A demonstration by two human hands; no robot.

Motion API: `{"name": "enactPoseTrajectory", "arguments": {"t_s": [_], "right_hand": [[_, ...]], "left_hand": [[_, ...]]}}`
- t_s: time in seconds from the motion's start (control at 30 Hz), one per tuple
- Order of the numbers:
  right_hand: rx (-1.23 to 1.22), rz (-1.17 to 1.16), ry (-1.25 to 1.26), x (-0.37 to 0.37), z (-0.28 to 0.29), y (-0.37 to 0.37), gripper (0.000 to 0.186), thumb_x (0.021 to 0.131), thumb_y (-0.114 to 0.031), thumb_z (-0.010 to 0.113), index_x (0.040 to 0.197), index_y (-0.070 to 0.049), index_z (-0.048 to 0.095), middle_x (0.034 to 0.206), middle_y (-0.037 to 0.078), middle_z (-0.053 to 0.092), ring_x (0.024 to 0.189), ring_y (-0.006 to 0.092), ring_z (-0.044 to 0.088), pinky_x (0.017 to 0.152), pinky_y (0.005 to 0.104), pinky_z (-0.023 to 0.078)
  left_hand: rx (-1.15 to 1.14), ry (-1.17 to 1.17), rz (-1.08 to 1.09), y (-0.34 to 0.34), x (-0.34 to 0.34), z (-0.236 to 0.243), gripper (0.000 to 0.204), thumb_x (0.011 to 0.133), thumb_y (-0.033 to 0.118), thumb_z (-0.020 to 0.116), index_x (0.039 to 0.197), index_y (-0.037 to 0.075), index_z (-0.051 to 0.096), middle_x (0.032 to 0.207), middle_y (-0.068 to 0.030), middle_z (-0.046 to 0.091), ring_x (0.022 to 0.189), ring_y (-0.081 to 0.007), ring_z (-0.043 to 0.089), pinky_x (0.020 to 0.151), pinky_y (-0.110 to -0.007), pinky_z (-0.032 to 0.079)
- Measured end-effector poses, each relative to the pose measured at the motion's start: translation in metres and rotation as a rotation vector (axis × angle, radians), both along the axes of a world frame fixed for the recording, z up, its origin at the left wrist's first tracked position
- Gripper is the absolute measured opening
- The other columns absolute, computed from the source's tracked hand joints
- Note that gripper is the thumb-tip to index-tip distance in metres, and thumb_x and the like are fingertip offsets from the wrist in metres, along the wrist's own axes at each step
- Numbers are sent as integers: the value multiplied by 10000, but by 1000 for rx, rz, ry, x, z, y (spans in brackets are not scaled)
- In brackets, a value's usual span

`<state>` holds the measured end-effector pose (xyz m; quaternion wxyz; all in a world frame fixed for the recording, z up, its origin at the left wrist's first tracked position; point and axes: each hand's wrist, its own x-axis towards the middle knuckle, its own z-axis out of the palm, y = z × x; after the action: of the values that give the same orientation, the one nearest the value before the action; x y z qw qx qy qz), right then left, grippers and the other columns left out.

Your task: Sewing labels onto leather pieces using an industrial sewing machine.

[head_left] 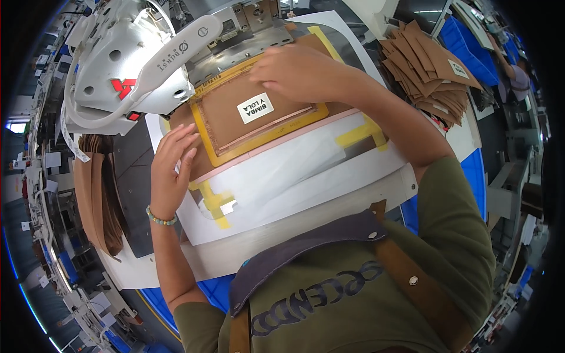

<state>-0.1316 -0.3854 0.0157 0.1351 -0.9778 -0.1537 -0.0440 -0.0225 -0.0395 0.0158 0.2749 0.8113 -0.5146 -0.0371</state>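
A yellow rectangular frame lies over a brown sheet-like piece below a white machine head. Inside the frame is a flat brown panel bearing a white printed label. My left hand is at the left edge of the brown piece, fingers apart, with nothing in it. Reaching across the frame's upper right, my right hand has its fingers extended over the panel and the frame's far side. It appears to hold nothing; whether its fingertips touch the panel cannot be made out.
The white sewing-type machine stands close at the upper left, with a long rounded arm cover. White sheeting with yellow tape lies nearest me. Brown pieces are stacked at left and right. A blue bin is at far right.
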Motion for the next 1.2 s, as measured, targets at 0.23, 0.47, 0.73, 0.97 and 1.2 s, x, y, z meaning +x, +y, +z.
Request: {"name": "enactPoseTrajectory", "arguments": {"t_s": [0.23, 0.47, 0.73, 0.97, 1.2], "right_hand": [[-248, -107, -256, -47, -46, -22, 405, 949, -99, 676, 1347, -27, 673, 1478, 100, 651, 1339, 249, 596, 1015, 416, 517], [-331, -162, -254, -44, -45, -11, 380, 944, -73, 664, 1321, -37, 665, 1475, 113, 650, 1376, 248, 572, 995, 406, 508], [-338, -174, -34, -37, -24, -2, 450, 934, -30, 639, 1383, -9, 623, 1523, 154, 614, 1335, 285, 595, 1043, 414, 511], [-342, -105, -256, -35, -33, -3, 285, 919, -43, 653, 1201, -4, 661, 1316, 152, 684, 1264, 271, 620, 902, 398, 525], [-425, -155, -74, -28, -29, 7, 445, 953, -68, 614, 1392, 2, 625, 1479, 136, 629, 1268, 253, 609, 983, 399, 521]], "left_hand": [[96, -167, -113, -34, -4, -20, 412, 1027, 86, 656, 1435, 26, 646, 1579, -136, 578, 1474, -362, 522, 1231, -465, 391], [158, -315, -43, -47, -3, -43, 481, 1028, 102, 661, 1503, 51, 607, 1606, -142, 547, 1494, -357, 490, 1241, -469, 374], [150, -342, -46, -49, 0, -43, 505, 1029, 154, 680, 1514, 52, 586, 1591, -150, 550, 1460, -364, 513, 1198, -484, 397], [124, -409, -54, -51, 1, -44, 512, 1016, 202, 705, 1498, 63, 603, 1576, -146, 567, 1420, -342, 548, 1148, -460, 411], [145, -432, -31, -48, 2, -45, 514, 1005, 217, 718, 1480, 51, 615, 1555, -150, 583, 1357, -341, 579, 1116, -453, 437]]}}
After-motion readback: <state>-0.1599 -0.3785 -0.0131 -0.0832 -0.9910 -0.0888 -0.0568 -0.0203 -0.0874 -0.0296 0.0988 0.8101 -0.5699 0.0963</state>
